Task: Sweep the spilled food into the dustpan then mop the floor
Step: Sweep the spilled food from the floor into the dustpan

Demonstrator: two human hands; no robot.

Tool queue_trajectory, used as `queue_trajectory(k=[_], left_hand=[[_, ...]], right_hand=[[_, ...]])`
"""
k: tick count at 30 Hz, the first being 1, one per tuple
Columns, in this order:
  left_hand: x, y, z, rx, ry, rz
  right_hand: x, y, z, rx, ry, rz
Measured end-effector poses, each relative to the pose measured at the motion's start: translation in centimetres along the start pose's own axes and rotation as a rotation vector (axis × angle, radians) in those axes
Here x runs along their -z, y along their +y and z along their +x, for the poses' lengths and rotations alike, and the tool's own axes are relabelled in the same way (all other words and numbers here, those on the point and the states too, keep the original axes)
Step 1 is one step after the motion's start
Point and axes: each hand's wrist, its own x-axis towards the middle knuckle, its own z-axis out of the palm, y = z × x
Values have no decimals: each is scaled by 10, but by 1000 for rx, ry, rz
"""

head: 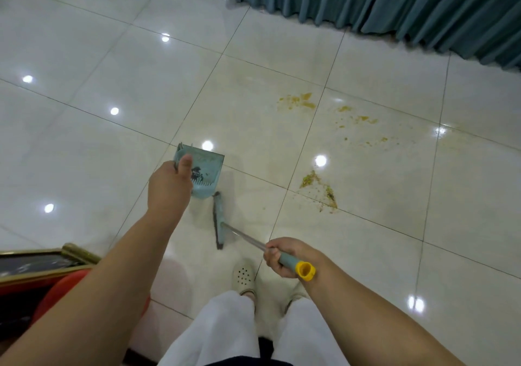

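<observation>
Two hands: both busy, one tool each
Left hand [169,185]: wrapped around the top edge of a pale blue dustpan [204,172], thumb on the inside face, so that grip is clamped on the pan
Dustpan: held tilted, bits of dirt stuck inside, comb teeth along its lower edge, that edge just beside the broom head
Right hand [283,255]: fingers curled tight round the broom [242,237] handle, near the yellow cap at the end
Broom: silver pole runs down and left to a narrow head resting on the floor [98,64], close in front of the person's feet
Spilled food [320,191]: greenish-yellow pile with crumbs to the right of the broom, well apart from the pan
More mess: orange-yellow smears [298,101] farther off, toward the teal curtain [394,4]
Feet: pale perforated shoe [243,277], white trousers
Lower left: gold-framed thing and something red, can't tell what
</observation>
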Motion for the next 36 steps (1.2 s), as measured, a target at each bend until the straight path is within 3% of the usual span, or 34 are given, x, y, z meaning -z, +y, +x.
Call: queue_trajectory(k=[8, 18, 36], left_hand=[[-61, 34, -25, 24, -33, 99], [-120, 71, -54, 49, -32, -36], [-157, 107, -81, 17, 18, -8]], right_hand=[[83, -68, -83, 137, 119, -7], [153, -132, -151, 267, 257, -69], [191, -82, -152, -64, 220, -331]])
